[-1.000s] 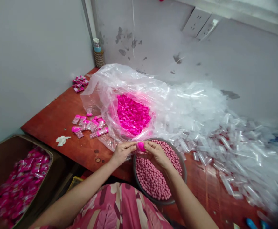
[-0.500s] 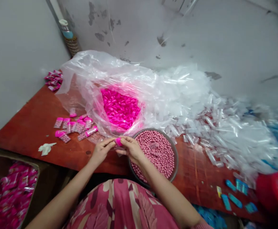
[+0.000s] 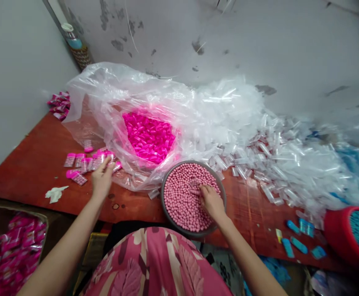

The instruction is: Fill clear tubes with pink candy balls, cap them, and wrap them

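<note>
My left hand (image 3: 102, 181) reaches over the table with its fingers stretched toward a group of small clear containers (image 3: 85, 162) with bright pink caps and pink beads inside. It touches or nearly touches the nearest ones; I cannot tell which. My right hand (image 3: 212, 202) is down in a grey bowl (image 3: 164, 205) full of round pink beads (image 3: 182, 197). Its bent fingers close at a clear plastic tube (image 3: 194, 183) lying among the beads, partly hidden. Behind the bowl, an open plastic bag (image 3: 111, 123) holds many loose pink caps (image 3: 150, 135).
Clear empty tubes (image 3: 268, 164) lie heaped along the right back. A red bucket (image 3: 336, 230) of blue beads and several blue-filled containers (image 3: 299, 244) occupy the right end. At lower left stands a box of pink packs (image 3: 19, 250). A scrap of white tissue (image 3: 55, 194) lies near the left edge.
My hands, together on a pink-capped container before, are now apart. The left has moved left to the filled containers; the right has moved right into the bead bowl. The view has shifted slightly.
</note>
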{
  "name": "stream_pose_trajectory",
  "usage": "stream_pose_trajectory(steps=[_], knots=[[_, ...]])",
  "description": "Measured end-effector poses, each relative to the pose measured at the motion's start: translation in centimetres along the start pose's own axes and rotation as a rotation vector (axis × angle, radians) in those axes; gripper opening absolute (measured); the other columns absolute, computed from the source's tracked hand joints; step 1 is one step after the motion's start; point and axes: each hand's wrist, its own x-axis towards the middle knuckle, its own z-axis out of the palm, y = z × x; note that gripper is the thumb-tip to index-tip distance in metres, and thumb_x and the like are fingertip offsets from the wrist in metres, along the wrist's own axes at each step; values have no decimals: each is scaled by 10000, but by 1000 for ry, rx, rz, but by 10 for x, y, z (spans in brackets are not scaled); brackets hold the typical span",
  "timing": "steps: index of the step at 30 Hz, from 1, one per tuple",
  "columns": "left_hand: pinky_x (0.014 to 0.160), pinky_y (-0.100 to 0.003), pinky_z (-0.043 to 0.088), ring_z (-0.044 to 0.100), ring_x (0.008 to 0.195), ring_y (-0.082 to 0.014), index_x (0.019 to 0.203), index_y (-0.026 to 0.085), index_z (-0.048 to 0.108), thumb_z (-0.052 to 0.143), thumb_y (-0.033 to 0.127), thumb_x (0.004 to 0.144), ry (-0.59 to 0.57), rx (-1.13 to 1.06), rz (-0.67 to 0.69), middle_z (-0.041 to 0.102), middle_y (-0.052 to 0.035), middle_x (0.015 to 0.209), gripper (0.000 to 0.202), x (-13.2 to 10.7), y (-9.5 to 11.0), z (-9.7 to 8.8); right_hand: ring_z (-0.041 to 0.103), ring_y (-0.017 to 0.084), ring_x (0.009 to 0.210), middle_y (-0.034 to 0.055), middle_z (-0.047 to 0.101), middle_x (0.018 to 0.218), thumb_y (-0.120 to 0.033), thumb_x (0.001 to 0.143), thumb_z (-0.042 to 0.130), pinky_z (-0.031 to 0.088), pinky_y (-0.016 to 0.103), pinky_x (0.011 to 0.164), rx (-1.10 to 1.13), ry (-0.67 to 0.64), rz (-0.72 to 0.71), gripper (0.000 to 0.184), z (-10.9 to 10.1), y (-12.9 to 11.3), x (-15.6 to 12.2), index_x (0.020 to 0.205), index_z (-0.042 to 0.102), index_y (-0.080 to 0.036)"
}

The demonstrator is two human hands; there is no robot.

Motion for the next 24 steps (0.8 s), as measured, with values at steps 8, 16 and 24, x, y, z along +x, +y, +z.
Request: stream_pose_trajectory(steps=[8,16,24], knots=[[910,-348,403,565,998,-196,1096,184,583,533,275,774,-765,-44,401,616,-84,1098,338,-101,73,92,593,191,822,75,646,934,-331,805,463,452,295,715,189,9,-1,275,-14,2,-3,997,578,-172],[744,-266,441,586,822,-168,993,155,626,516,257,776,-1135,-338,131,658,-55,930,264,-129,98,122,584,143,672,16,619,799,-341,743,573,485,278,614,959,-128,-21,330,-59,-37,-9,1040,553,-199],[659,-251,418,563,696,-153,932,118,657,591,283,701,-1172,-455,-23,659,-44,791,291,-116,94,118,568,156,776,40,617,906,-319,761,570,462,286,708,798,-157,-215,263,-67,-41,-1,1004,569,-219]])
